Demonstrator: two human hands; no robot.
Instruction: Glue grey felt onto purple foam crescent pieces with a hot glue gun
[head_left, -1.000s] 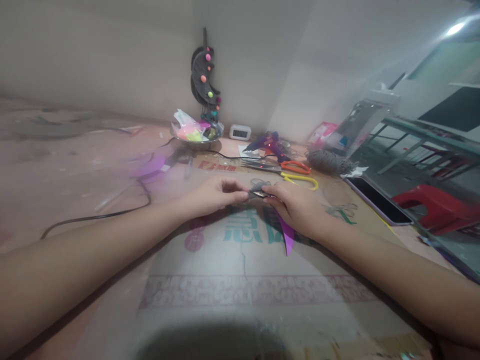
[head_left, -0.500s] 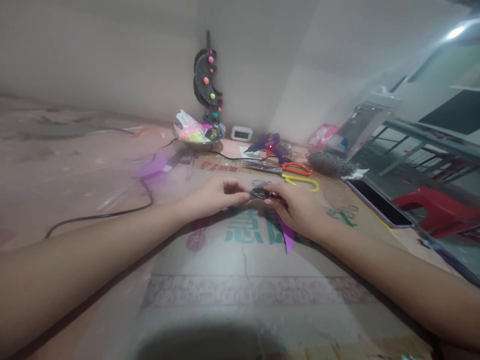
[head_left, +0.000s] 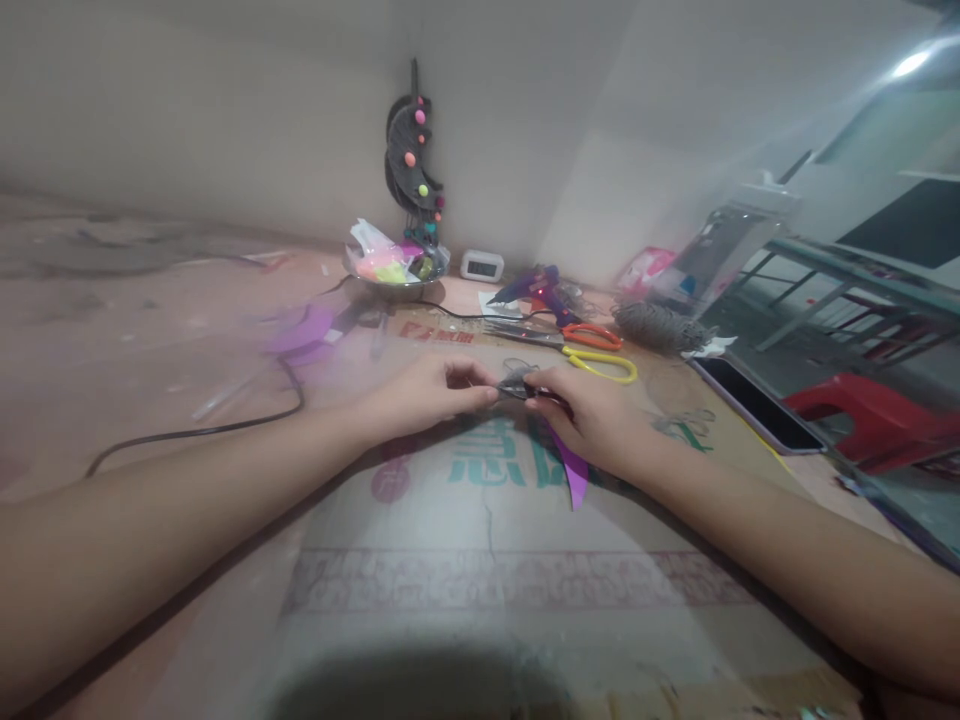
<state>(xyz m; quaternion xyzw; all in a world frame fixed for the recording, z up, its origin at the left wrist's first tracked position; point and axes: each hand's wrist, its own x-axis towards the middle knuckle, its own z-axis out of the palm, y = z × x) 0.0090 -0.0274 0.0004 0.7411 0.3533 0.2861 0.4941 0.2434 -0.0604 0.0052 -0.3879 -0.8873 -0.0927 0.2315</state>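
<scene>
A red stool (head_left: 874, 422) stands beyond the phone (head_left: 759, 404).

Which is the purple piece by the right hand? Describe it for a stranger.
Over the printed cardboard, find the right hand. The purple piece shows just below it, narrowing to a point, unlike the blurred purple patch further left.

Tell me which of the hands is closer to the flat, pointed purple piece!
Right. The right hand is just above the flat, pointed purple piece in the picture, overlapping its top end. The left hand is farther away, up and to its left.
</scene>
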